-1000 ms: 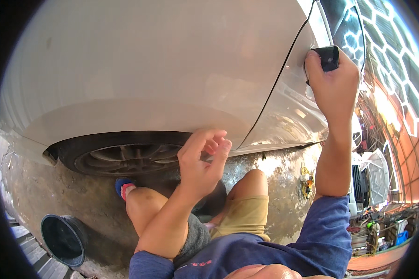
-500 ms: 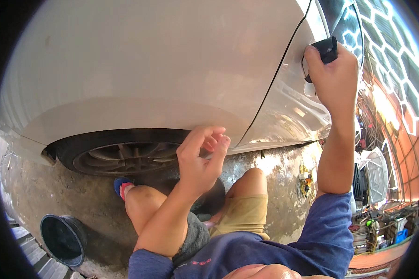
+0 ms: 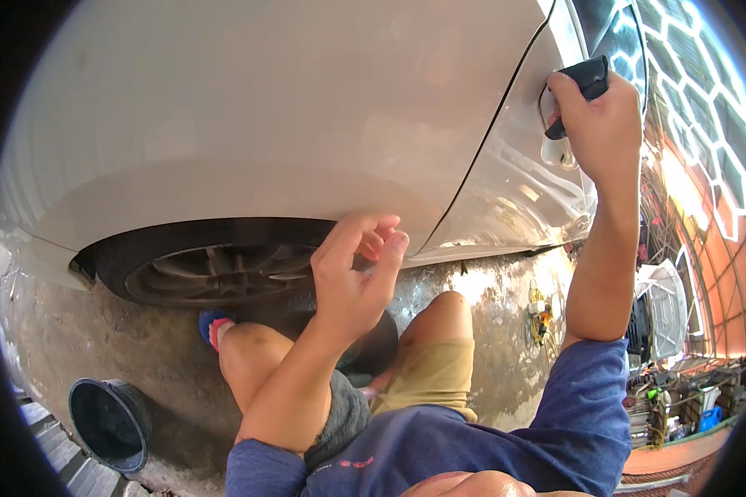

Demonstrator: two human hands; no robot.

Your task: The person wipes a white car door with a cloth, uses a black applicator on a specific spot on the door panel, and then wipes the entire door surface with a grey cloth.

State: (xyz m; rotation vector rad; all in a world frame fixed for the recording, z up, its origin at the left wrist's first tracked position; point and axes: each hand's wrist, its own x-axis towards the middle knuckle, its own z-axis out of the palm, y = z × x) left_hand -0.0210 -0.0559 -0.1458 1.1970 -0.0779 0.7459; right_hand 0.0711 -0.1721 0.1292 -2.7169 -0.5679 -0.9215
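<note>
My right hand (image 3: 603, 124) is closed on a folded black sheet that looks like sandpaper (image 3: 587, 76). It presses the sheet at the recess around the door handle (image 3: 558, 152) of a pale, silvery-white car (image 3: 290, 99). Part of the handle shows below the fist. In front of the rear wheel arch, my left hand (image 3: 352, 269) hangs with fingers loosely curled and thumb apart from them. Nothing shows in it. Whether it touches the body panel I cannot tell.
The car's wheel (image 3: 224, 269) lies just beyond my bent knees. A dark bucket (image 3: 109, 424) stands on the wet concrete floor at lower left. A yellow cord-like bundle (image 3: 540, 319) lies at right, near a cluttered rack (image 3: 680, 406) with tools and a blue container.
My right hand has shifted slightly with the black sheet, and more of the door handle shows beneath it. My left hand keeps nearly the same pose. The view has moved a little.
</note>
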